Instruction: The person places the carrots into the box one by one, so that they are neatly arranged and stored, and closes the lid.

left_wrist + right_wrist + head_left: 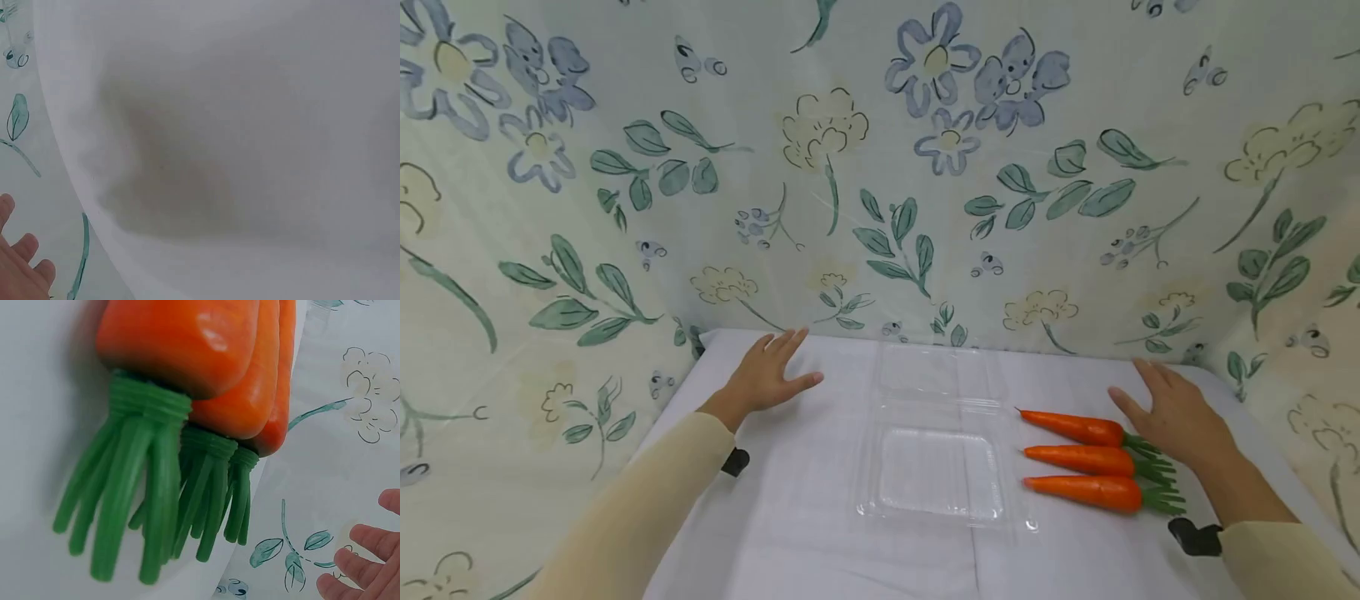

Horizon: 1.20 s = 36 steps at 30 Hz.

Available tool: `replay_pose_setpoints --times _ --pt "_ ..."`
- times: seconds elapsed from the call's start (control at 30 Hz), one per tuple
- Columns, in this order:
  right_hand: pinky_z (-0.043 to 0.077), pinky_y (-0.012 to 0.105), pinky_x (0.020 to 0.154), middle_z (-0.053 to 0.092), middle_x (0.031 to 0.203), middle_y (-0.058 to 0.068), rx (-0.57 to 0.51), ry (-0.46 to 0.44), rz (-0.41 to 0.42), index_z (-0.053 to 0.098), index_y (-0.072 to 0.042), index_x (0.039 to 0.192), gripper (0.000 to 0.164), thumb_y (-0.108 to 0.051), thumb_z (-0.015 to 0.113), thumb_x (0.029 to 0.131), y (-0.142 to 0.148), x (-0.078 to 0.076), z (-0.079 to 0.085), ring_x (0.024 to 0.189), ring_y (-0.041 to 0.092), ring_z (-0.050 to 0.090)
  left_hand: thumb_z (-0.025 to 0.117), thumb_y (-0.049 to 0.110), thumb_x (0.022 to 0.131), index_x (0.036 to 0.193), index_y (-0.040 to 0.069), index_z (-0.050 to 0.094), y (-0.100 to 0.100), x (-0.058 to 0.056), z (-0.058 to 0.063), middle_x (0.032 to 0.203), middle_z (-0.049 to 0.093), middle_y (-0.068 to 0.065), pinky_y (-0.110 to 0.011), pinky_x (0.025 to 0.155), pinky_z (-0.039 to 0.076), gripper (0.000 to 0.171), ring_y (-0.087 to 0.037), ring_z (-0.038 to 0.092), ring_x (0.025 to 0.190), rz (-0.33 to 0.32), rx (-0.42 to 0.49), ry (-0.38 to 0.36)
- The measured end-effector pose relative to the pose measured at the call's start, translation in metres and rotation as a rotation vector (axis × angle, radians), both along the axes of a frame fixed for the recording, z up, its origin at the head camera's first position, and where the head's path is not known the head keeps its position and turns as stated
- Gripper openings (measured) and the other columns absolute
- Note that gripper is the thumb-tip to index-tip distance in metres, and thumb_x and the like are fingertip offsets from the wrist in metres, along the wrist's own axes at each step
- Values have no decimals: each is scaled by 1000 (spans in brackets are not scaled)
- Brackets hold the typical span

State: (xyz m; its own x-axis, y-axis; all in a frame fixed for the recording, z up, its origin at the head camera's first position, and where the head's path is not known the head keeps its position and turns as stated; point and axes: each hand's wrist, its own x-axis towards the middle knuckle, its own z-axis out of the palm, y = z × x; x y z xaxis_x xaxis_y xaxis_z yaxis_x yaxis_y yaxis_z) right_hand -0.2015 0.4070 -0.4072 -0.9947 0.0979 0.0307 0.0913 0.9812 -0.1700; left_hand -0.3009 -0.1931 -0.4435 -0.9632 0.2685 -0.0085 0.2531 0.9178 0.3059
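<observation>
Three orange carrots with green stem tops lie side by side on the right of the table: a far carrot (1078,427), a middle carrot (1082,459) and a near carrot (1086,492). Their tips point left. My right hand (1180,417) is just right of the far carrot's green top, fingers spread and holding nothing. To the left of the carrots lies a clear plastic clamshell box (940,475), its lid (936,372) folded back toward the wall. My left hand (765,372) is left of the box, fingers extended, with nothing in it.
A white cloth covers the table (820,550). Behind it and at both sides hangs a floral curtain (865,275), close to the table's back edge. In the right wrist view the carrots' green stems (137,481) fan out near the camera.
</observation>
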Motion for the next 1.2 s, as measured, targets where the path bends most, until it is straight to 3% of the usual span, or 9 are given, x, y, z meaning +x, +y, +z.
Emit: replay_pose_setpoints --times 0.27,0.6,0.77,0.87,1.0,1.2 --pt "28 82 104 23 153 44 -42 -1 -22 13 2 160 101 -72 38 98 2 9 -5 135 64 26 48 82 87 165 33 13 9 7 -3 171 24 -2 -65 122 27 99 -36 26 155 -18 84 -6" --pt "31 81 103 27 151 45 -84 -18 -62 16 2 160 99 -72 40 98 -6 22 -7 133 64 30 52 77 90 165 35 11 18 18 -3 170 27 -3 -63 122 29 96 -35 29 155 -13 112 -24" --pt "31 81 102 27 152 44 -120 -34 -84 16 1 161 100 -73 39 97 -10 27 -10 133 64 30 49 83 86 164 41 8 24 22 -6 170 26 0 -64 121 32 97 -35 30 154 -1 141 -42" --pt "32 81 100 27 152 44 -140 -39 -88 15 0 161 99 -73 39 98 -12 31 -12 132 64 30 48 85 85 163 45 6 28 25 -7 168 33 0 -66 119 33 97 -35 32 153 8 180 -60" --pt "35 81 99 29 150 44 -149 -37 -90 16 -1 161 96 -70 41 99 -16 36 -16 130 64 32 54 75 90 162 47 6 34 31 -10 161 45 -2 -67 117 35 91 -35 37 151 3 239 -72" --pt "37 81 97 29 151 43 -166 -51 -121 18 -3 161 95 -69 43 99 -23 43 -19 131 64 33 57 70 92 160 53 3 43 38 -17 158 49 0 -66 117 35 88 -34 38 150 0 305 -80"
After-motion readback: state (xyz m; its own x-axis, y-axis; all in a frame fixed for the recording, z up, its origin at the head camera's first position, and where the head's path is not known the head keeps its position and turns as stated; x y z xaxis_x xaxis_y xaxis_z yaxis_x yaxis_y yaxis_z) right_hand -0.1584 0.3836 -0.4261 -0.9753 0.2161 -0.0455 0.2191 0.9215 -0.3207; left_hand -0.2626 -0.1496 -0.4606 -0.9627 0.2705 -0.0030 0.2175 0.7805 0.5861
